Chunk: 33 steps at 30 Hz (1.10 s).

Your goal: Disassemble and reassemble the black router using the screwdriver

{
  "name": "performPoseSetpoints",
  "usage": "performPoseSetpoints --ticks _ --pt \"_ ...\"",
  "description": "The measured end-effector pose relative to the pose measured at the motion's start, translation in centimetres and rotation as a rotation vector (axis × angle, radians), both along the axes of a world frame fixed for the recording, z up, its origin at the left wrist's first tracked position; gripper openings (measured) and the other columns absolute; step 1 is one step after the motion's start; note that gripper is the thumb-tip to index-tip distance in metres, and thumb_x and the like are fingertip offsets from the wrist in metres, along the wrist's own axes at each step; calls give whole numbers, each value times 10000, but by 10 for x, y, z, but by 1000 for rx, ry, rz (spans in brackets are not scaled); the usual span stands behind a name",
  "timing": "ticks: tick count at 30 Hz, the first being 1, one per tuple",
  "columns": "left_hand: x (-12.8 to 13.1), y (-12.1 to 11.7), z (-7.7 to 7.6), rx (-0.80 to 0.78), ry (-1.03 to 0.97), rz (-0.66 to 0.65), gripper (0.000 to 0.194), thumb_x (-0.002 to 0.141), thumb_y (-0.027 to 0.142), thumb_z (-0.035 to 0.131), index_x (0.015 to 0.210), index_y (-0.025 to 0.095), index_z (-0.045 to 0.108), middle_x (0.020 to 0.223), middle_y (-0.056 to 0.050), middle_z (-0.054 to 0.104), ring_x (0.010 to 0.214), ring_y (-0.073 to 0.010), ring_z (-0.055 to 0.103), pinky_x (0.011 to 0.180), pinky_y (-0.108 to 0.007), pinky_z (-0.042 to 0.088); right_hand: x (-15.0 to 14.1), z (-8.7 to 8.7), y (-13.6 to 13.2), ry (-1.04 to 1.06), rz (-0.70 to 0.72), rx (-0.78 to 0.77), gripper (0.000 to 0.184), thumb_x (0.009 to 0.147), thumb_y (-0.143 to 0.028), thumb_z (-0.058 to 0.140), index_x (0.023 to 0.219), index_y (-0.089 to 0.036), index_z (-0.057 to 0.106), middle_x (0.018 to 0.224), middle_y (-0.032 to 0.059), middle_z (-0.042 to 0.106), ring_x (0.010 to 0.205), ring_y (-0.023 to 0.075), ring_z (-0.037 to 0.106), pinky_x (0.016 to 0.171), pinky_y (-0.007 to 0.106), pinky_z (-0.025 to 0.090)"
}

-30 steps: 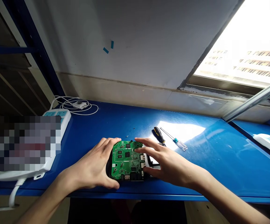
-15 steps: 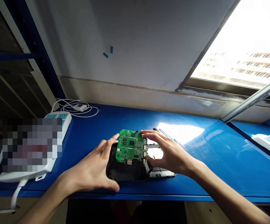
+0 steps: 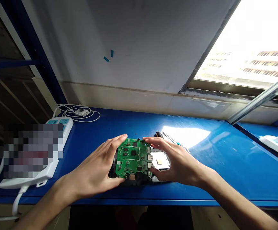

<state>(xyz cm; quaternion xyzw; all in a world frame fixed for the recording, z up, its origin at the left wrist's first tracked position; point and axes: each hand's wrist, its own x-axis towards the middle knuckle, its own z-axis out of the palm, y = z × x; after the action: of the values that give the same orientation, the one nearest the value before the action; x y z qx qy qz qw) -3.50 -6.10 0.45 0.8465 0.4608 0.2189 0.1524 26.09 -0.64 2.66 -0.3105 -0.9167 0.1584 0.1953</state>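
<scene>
A green circuit board (image 3: 131, 159) with chips on top and metal ports on its right edge lies flat between my hands. Under it a black plastic case half (image 3: 129, 182) shows as a dark strip at the front and left. My left hand (image 3: 102, 164) spans the board's left side, fingertips at the far corner and thumb at the near one. Along the port edge, my right hand (image 3: 177, 159) grips the board with its fingers at the far end and thumb near the ports. A whitish panel (image 3: 162, 159) with a beige square pad is partly hidden behind the right hand.
Beyond the right hand lie a dark-handled tool (image 3: 158, 134) and a thin rod-like tool (image 3: 180, 145) on the blue table (image 3: 225, 166). On the left stands a white power strip (image 3: 43, 174) with a blurred object over it, and a coiled white cable (image 3: 91, 118) behind.
The circuit board has moved toward me and slightly left, covering more of the black case. My left thumb has shifted up to the board's near corner.
</scene>
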Motion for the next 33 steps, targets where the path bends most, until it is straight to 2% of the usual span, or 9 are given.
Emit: performPoseSetpoints --ticks 5,7,9,11,13,18,24,29,33 --pt "4 -1 -6 48 -79 37 1195 747 274 867 1599 396 37 1611 -144 449 1462 -402 495 1150 -619 495 0 7 -11 -28 23 44 676 881 -197 661 1492 -243 374 1554 153 540 1404 285 594 1102 483 585" --pt "4 -1 -8 72 -113 44 1193 732 274 872 1596 400 59 1585 -133 474 1449 -403 506 1138 -622 500 -3 8 -17 -25 37 64 751 882 -222 662 1540 -223 300 1584 182 488 1480 305 507 1154 515 534" --pt "5 0 -9 94 -144 38 1189 718 267 873 1595 405 82 1574 -121 485 1434 -398 519 1130 -617 505 -6 6 -22 -43 20 75 928 843 -316 749 1589 -209 209 1610 219 433 1504 361 459 1145 561 529" --pt "5 0 -8 96 -160 30 1179 721 256 871 1592 413 91 1575 -116 483 1424 -389 530 1128 -619 505 -9 2 -26 -64 -17 86 1094 786 -373 827 1619 -217 136 1621 249 394 1470 410 481 1087 589 559" --pt "4 1 -7 84 -162 26 1174 731 250 874 1585 427 87 1575 -116 481 1420 -385 534 1131 -636 497 -12 -3 -28 -51 -41 109 1146 775 -347 837 1635 -239 88 1605 258 400 1417 422 528 1037 594 581" --pt "2 -1 -7 64 -158 12 1185 730 243 890 1573 448 83 1586 -121 460 1428 -391 522 1142 -670 477 -17 -9 -30 25 -50 168 1141 765 -305 811 1640 -235 81 1548 257 460 1350 413 577 1011 574 591" --pt "3 -2 -6 34 -84 6 1238 738 253 906 1602 437 39 1625 -136 394 1468 -397 465 1143 -643 494 -16 -9 -31 2 -63 172 1132 730 -316 828 1619 -221 132 1530 253 483 1281 410 614 942 548 627" --pt "22 -5 5 135 29 -27 1298 717 303 943 1622 419 21 1667 -132 347 1517 -433 338 1185 -673 432 -21 -6 -36 -25 -68 237 1128 722 -326 830 1612 -189 151 1508 267 497 1297 435 599 975 574 616" --pt "38 -7 10 263 39 -20 1141 805 196 807 1631 349 34 1604 -157 413 1439 -409 422 1153 -632 469 -28 5 -45 -84 -92 352 1127 744 -305 808 1630 -137 132 1491 302 499 1309 469 584 1028 627 578"
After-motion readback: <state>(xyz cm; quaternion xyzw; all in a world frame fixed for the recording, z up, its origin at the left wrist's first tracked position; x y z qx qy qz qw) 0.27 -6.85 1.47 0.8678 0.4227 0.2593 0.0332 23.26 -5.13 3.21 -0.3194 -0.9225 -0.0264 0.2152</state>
